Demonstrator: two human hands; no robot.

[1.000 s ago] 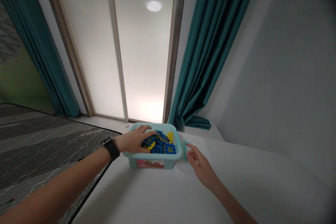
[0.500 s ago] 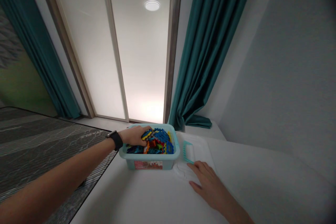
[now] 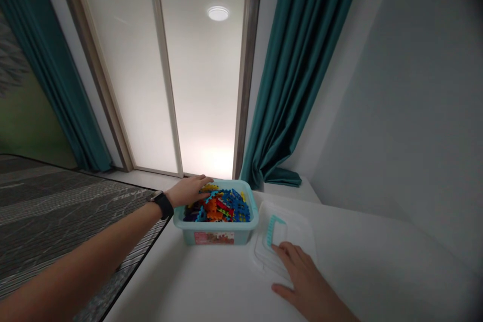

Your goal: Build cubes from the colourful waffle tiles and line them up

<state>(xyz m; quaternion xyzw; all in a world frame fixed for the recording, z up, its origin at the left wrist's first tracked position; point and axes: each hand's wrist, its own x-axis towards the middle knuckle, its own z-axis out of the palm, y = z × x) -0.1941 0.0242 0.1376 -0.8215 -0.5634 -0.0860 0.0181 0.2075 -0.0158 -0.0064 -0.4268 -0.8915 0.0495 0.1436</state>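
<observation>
A light teal bin (image 3: 217,226) with a picture label on its front holds a pile of blue, orange, red and yellow plastic pieces (image 3: 222,207). Over the bin's left rim is my left hand (image 3: 190,190), fingers apart above the pieces, with nothing seen in it. A clear lid (image 3: 302,231) with a teal handle (image 3: 270,230) lies flat to the right of the bin. My right hand (image 3: 298,271) is spread at the lid's near side, its index fingertip by the handle's near end and its thumb lower.
The white table (image 3: 211,282) carries the bin and lid. A green curtain (image 3: 287,95) bunches down onto a white ledge behind them. At the left lies a dark striped surface (image 3: 56,211); pale sliding doors (image 3: 204,85) stand at the back.
My left hand has risen and moved slightly left toward the bin's rim, and the pieces lie differently. The lid has shifted right and nearer, and my right hand has moved slightly nearer.
</observation>
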